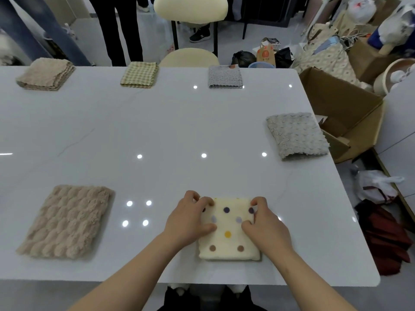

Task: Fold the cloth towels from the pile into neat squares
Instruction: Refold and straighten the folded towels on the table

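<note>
Near edge of table (157,131), right of centre: dotted towel (228,241), cream with coloured spots, folded to a thick square, lying flat.

Left hand (190,223) on its far left corner; fingers (206,202) bent and gripping the cloth there, thumb laid on the top face. Right hand (265,225) mirrored on the far right corner; fingers bent tight on the cloth, thumb on top. Both forearms bare, crossing the near table edge.

Surface: white, glossy, faint grey veining, rounded right corners, round spots of reflected light scattered across it.

Five more folded towels on it, all well apart:
- fluffy beige towel (65,221), near left
- pale grey towel (297,134), at the right edge, one corner just over the edge
- tan towel (46,74), far left
- checked towel (139,74), far edge, middle
- grey printed towel (225,76), far edge, right

Room: grey floor. Cream chair (190,7) beyond the far edge, a second cream seat tucked just under that edge. Standing legs (121,30) in dark trousers behind the table. Open cardboard box (341,113) on the floor beside the right edge. White plastic bag (375,185) and red cloth (386,241) further along that side. Bags and clutter heaped in the far right corner, too blurred to sort
</note>
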`<state>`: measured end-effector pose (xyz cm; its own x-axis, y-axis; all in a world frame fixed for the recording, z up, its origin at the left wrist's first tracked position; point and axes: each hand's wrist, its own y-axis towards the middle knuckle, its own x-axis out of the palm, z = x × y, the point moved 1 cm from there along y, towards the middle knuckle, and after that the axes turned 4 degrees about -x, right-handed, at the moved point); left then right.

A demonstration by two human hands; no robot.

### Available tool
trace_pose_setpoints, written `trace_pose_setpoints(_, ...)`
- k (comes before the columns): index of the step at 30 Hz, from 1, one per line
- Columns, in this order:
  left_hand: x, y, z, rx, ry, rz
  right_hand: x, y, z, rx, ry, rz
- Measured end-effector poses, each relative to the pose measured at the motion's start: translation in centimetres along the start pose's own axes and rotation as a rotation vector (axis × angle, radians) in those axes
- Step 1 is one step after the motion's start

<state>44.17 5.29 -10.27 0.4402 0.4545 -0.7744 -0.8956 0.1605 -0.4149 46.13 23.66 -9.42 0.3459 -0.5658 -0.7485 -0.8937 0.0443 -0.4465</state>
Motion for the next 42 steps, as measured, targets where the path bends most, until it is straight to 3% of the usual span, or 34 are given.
trace_pose_setpoints(14, 0.3, 0.0, 0.8, -0.046, 0.123, 0.123, -0.1, 0.4, 1.2, -0.147, 0.063, 0.000)
trace_pose_setpoints(19, 0.5, 0.3, 3.1, 0.058, 0.267, 0.320, -2.0, 1.3, 2.1, -0.215, -0.022, 0.080)
trace_pose_setpoints(22, 1.5, 1.2, 5.5, 0.032, 0.238, 0.259, -3.6, 2.4, 3.5, -0.310, -0.231, 0.149)
trace_pose_setpoints(26, 2.5, 2.6, 8.4, 0.038, 0.234, 0.261, -5.8, 3.5, 5.4, -0.360, -0.339, 0.117)
trace_pose_setpoints(35, 4.1, 6.3, 12.5, 0.112, 0.331, 0.191, -9.1, 4.7, 8.9, -0.332, -0.442, 0.063)
trace_pose_setpoints(42, 5.4, 7.8, 15.0, 0.037, 0.356, 0.269, -11.5, 7.9, 11.9, -0.474, -0.428, 0.079)
